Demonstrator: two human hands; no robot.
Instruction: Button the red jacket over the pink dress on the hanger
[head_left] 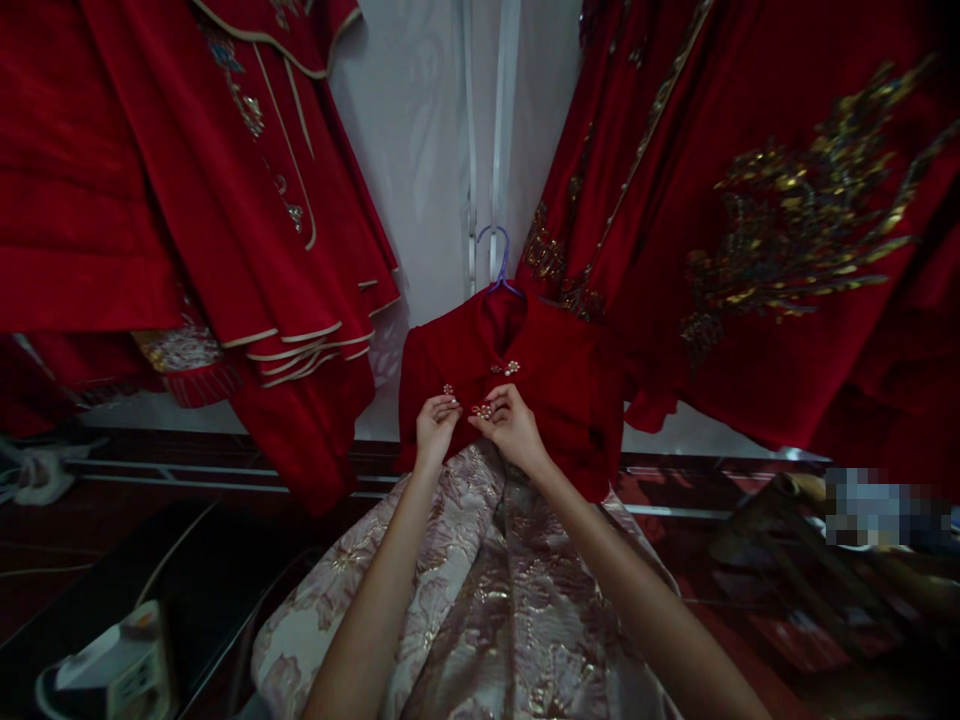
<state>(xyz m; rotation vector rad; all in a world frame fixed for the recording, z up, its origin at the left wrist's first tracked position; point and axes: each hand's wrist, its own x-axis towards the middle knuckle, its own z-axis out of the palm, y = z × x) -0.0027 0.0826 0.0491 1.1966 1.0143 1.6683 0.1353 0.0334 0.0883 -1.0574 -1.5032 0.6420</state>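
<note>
A short red jacket [559, 400] hangs in front of me on a purple hanger [502, 275]. At its collar a flower-shaped, pearly fastener [510, 368] joins the two sides. Below it my left hand [437, 430] pinches the front edge of the jacket, next to another small ornament [448, 390]. My right hand [516, 428] grips a pearly flower button [481, 411] between thumb and fingers, a short gap from the left fingertips. Beneath the jacket spreads a pale brocade skirt [465, 560] with a floral, shiny weave.
Red garments with light piping [247, 200] hang at the left. At the right hangs a red garment with gold embroidery [810, 200]. A steam iron [112, 670] rests on a dark board [217, 560] at lower left. Blurred items [795, 560] lie at lower right.
</note>
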